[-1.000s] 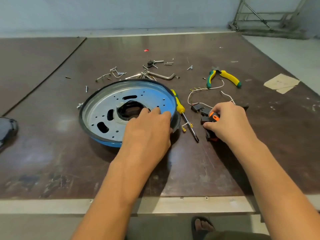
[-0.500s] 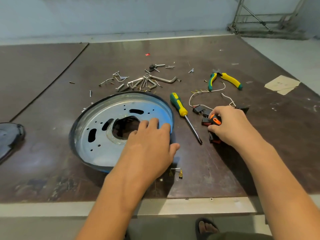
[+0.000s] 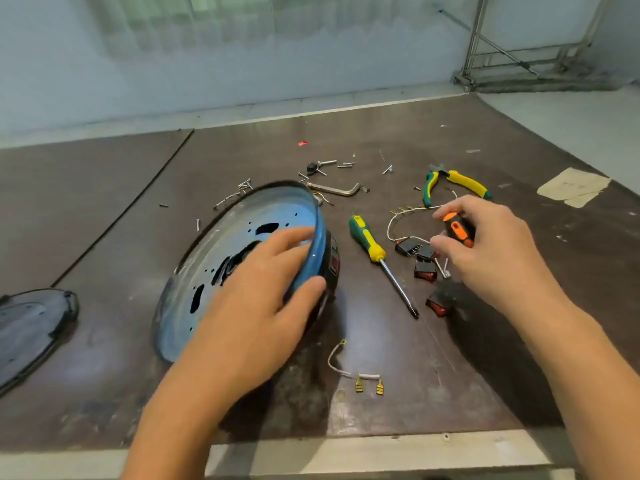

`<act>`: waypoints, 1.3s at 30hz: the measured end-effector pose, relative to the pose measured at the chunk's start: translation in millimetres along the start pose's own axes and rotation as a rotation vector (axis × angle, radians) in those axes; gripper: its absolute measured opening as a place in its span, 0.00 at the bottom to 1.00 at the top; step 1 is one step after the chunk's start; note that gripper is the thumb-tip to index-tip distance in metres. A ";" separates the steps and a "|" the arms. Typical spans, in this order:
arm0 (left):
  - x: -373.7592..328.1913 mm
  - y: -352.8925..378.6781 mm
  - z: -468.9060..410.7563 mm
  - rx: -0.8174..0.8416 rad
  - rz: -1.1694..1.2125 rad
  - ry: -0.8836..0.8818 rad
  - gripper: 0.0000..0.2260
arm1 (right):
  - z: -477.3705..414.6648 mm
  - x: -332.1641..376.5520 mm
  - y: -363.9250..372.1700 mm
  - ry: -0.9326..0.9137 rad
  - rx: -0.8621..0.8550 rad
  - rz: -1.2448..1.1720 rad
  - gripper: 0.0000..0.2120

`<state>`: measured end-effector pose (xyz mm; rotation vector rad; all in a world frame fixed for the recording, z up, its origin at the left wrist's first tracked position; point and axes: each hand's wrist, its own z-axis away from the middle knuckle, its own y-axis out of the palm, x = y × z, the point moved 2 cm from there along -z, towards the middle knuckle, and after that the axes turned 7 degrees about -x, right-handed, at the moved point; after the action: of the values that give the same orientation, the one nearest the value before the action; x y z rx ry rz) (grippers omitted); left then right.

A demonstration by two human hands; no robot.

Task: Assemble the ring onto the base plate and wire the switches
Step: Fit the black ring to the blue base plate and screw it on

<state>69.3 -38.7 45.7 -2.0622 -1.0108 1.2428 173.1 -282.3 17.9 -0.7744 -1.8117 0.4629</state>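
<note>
The bare left forearm (image 3: 180, 410) is seen rising from the bottom edge at lower centre, and the bare right forearm (image 3: 585, 362) from the lower right corner. The left hand (image 3: 256, 306) is placed at the centre of the frame, back upward, on the right-hand edge of the tilted round metal plate with a blue rim (image 3: 207, 244). Its fingers (image 3: 287, 237) are stretched over the inside of the rim and its thumb (image 3: 308, 287) is set against the outside, so that the rim is gripped between them. The right hand (image 3: 495, 254) is held right of centre. The short screwdriver with an orange and black handle (image 3: 457, 230) is pinched between its thumb and curled fingertips.
</note>
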 end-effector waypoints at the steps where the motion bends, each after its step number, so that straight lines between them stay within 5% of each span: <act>1: 1.6 -13.0 -0.3 -0.069 0.118 -0.003 0.13 | 2.2 8.0 -3.1 -0.022 0.015 -0.102 0.12; 7: 10.4 -44.6 7.5 -0.246 0.556 -0.099 0.12 | 24.9 55.3 5.4 -0.059 0.139 -0.789 0.14; 13: 14.5 -34.1 14.8 -0.233 0.725 -0.057 0.19 | 35.1 78.6 16.7 0.031 0.172 -1.128 0.15; 24: 16.2 -28.7 21.9 -0.227 0.968 -0.018 0.11 | 50.4 103.5 20.6 -0.011 0.161 -1.255 0.12; 39: 9.3 -28.2 19.9 -0.204 0.854 -0.005 0.14 | 47.2 101.3 21.4 0.055 0.263 -1.290 0.11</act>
<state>45.0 -13.6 53.1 -2.7816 -0.2206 1.5650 112.3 -193.9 55.9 0.6000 -1.7595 -0.1857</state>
